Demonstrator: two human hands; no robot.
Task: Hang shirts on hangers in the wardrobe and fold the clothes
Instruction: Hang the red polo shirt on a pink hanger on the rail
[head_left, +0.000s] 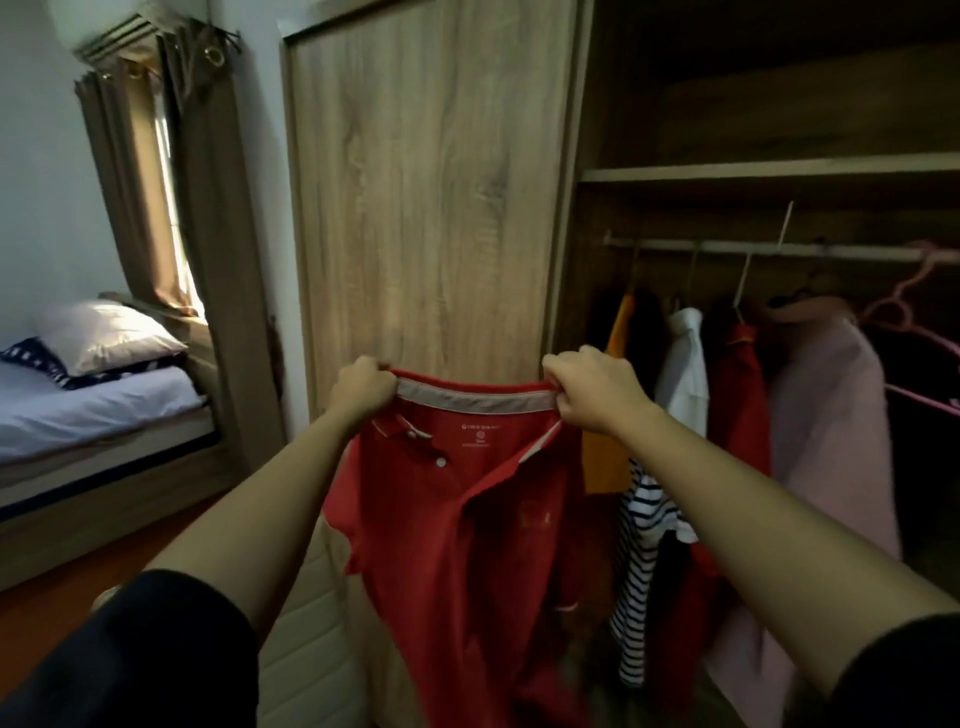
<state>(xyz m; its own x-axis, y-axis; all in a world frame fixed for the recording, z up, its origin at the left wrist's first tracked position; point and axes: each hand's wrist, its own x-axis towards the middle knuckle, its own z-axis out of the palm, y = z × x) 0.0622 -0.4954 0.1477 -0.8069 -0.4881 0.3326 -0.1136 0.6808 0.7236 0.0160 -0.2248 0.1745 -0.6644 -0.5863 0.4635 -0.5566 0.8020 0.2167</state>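
Note:
A red polo shirt (457, 530) with a grey-lined collar hangs in front of me, its front facing me and buttons open. My left hand (361, 388) grips the collar's left end. My right hand (592, 387) grips the collar's right end, so the collar is stretched between both fists. The shirt hangs before the wooden wardrobe door (431, 187). No hanger is visible in the shirt.
The open wardrobe section at right has a rail (753, 249) with several hung garments: orange, white, red, pink (826, 415) and a striped one (641, 561). An empty pink hanger (904, 306) hangs far right. A bed (93, 410) with pillows stands at left by a curtained window.

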